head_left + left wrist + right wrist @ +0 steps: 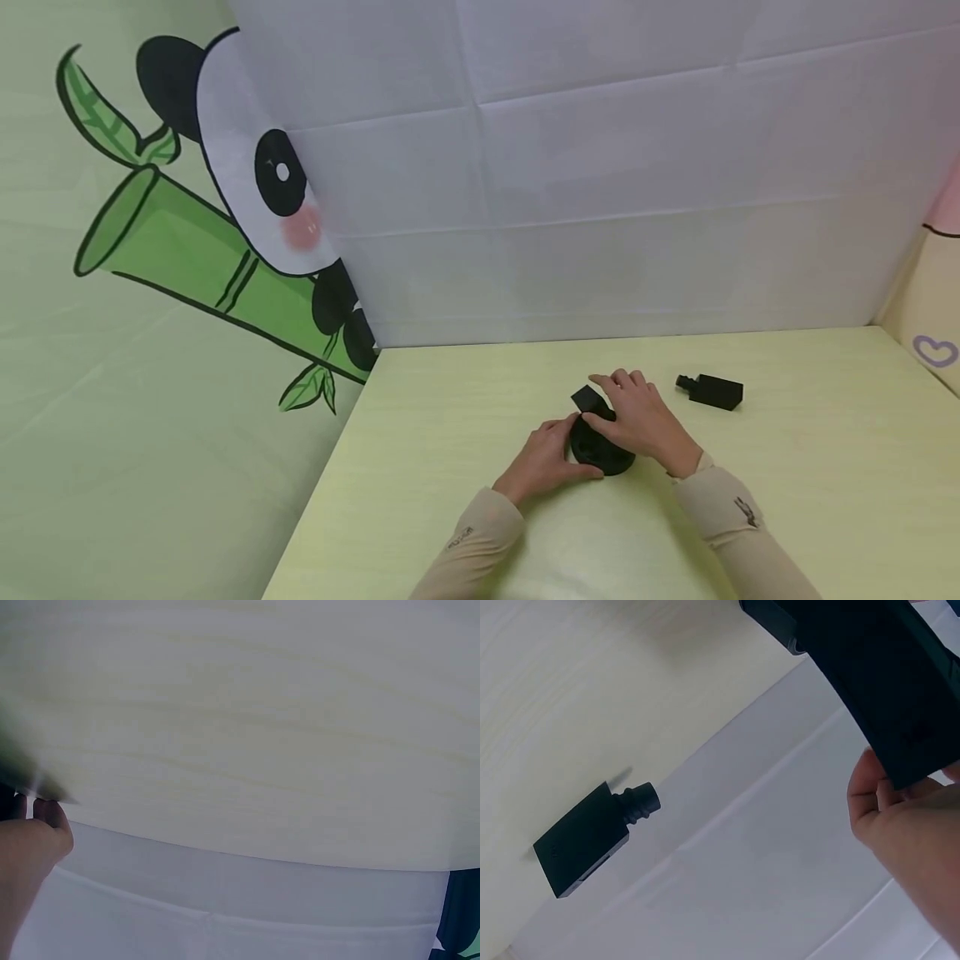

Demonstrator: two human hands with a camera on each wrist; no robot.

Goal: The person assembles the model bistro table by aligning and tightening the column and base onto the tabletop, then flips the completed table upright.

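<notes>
A black object with a rounded body sits on the table in the head view, and a black rectangular block sticks out at its far end. My left hand holds the rounded body from the left, thumb in front and fingers behind. From the right, my right hand grips the upper part, its thumb across the black surface. The right wrist view shows the block large, with my right fingers curled at its lower end. Only a sliver of the object shows beside my left hand in the left wrist view.
A separate black rectangular piece with a short ribbed neck lies on the pale yellow table, right of and beyond my right hand. Behind the table hangs a white cloth; a green panda-and-bamboo cloth covers the left side.
</notes>
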